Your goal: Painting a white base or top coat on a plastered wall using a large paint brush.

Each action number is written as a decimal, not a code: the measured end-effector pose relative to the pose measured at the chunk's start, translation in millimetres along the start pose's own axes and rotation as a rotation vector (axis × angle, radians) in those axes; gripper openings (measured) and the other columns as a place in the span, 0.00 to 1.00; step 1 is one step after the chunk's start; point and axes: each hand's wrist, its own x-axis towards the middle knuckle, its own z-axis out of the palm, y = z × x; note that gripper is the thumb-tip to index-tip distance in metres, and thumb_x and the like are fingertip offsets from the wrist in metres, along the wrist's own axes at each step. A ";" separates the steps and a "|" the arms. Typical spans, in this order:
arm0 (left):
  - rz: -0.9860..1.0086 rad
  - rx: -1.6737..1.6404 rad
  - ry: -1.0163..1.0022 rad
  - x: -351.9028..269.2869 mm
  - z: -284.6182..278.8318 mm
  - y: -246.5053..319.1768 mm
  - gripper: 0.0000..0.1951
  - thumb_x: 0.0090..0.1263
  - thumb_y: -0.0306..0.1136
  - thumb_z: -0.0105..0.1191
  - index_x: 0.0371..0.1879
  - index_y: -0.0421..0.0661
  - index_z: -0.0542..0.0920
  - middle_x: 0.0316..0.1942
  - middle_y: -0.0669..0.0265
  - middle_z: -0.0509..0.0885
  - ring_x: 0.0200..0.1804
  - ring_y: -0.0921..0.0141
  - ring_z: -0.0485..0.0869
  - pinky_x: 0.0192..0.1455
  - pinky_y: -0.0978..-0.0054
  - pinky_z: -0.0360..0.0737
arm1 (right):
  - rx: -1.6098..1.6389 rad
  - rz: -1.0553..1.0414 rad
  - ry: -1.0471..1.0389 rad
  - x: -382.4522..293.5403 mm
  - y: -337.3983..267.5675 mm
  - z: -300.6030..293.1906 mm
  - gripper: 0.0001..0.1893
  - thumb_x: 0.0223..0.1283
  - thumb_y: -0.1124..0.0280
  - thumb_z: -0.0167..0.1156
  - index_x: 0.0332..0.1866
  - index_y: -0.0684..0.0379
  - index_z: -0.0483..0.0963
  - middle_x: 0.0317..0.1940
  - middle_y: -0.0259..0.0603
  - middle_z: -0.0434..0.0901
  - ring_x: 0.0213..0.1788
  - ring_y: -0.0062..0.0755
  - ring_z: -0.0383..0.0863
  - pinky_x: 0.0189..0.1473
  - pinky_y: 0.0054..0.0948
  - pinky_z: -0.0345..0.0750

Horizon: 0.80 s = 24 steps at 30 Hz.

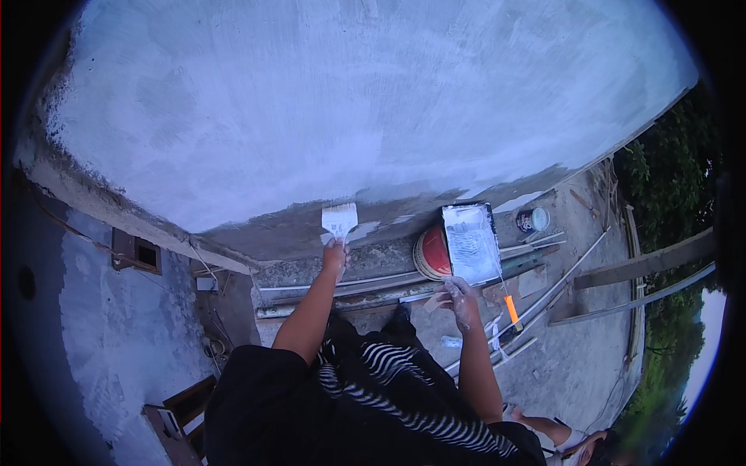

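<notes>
My left hand (335, 256) is closed around the handle of a wide flat paintbrush (340, 219), coated in white. The brush's bristles touch the lower part of a wall (262, 116), where whitish paint meets a bare grey strip. To the right, a black-rimmed paint tray (473, 244) smeared with white paint rests on a red bucket (434, 253). My right hand (461, 298), spotted with white, is by the tray's near edge with bent fingers. A pale flat piece shows beside its fingertips; whether it is held I cannot tell.
An orange handle (511, 310) on a thin metal rod lies beyond my right hand. A paint can (533, 219) stands near the wall. Pipes and poles (559, 279) lie along the concrete floor. A wooden beam (641, 259) juts in from the right. Another person's leg (545, 427) shows lower right.
</notes>
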 end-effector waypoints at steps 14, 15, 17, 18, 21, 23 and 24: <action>0.354 0.165 0.095 42.4 -4.5 -7.5 0.12 0.74 0.41 0.40 0.40 0.46 0.72 0.17 0.73 0.68 0.14 0.79 0.64 0.12 0.79 0.61 | -0.006 0.046 0.023 -8.5 -3.7 5.7 0.13 0.65 0.62 0.52 0.49 0.57 0.73 0.36 0.38 0.82 0.30 0.22 0.78 0.32 0.22 0.74; 0.346 0.172 0.079 38.1 2.8 -12.9 0.12 0.74 0.41 0.40 0.40 0.46 0.72 0.17 0.73 0.68 0.14 0.79 0.64 0.12 0.79 0.61 | -0.002 0.053 0.044 -9.2 0.4 0.2 0.13 0.65 0.62 0.52 0.48 0.56 0.73 0.36 0.38 0.82 0.30 0.22 0.78 0.32 0.22 0.74; -0.015 0.056 0.137 19.7 11.7 -15.6 0.13 0.74 0.42 0.40 0.39 0.46 0.72 0.17 0.73 0.68 0.13 0.77 0.65 0.11 0.77 0.61 | 0.005 0.066 0.064 -11.0 5.3 -6.6 0.13 0.65 0.61 0.52 0.48 0.56 0.73 0.36 0.38 0.82 0.30 0.22 0.78 0.32 0.22 0.74; -0.011 0.054 0.139 19.1 6.5 -18.3 0.13 0.74 0.42 0.40 0.39 0.46 0.72 0.17 0.73 0.68 0.13 0.77 0.65 0.11 0.77 0.61 | 0.012 0.073 0.066 -12.2 4.5 -6.8 0.13 0.64 0.61 0.53 0.47 0.56 0.73 0.36 0.38 0.82 0.30 0.22 0.78 0.32 0.22 0.74; -0.037 0.081 0.046 20.6 -2.3 -16.5 0.13 0.74 0.43 0.39 0.38 0.46 0.71 0.17 0.73 0.68 0.13 0.76 0.64 0.11 0.75 0.61 | 0.004 0.074 0.061 -12.4 2.9 -4.7 0.13 0.64 0.60 0.53 0.46 0.57 0.72 0.36 0.39 0.82 0.30 0.22 0.78 0.32 0.22 0.74; 0.052 -0.026 0.058 0.0 17.2 7.8 0.13 0.74 0.43 0.39 0.37 0.46 0.71 0.17 0.74 0.67 0.13 0.77 0.64 0.11 0.77 0.60 | 0.010 0.079 0.065 -13.0 7.7 -8.5 0.13 0.64 0.60 0.54 0.46 0.57 0.72 0.35 0.39 0.82 0.30 0.22 0.78 0.32 0.22 0.74; 0.055 -0.029 0.060 -8.5 22.1 18.2 0.13 0.74 0.43 0.39 0.37 0.46 0.71 0.17 0.74 0.67 0.13 0.77 0.64 0.11 0.77 0.60 | 0.009 0.078 0.053 -12.4 7.2 -8.5 0.14 0.63 0.59 0.54 0.46 0.57 0.72 0.35 0.39 0.82 0.31 0.23 0.78 0.32 0.22 0.75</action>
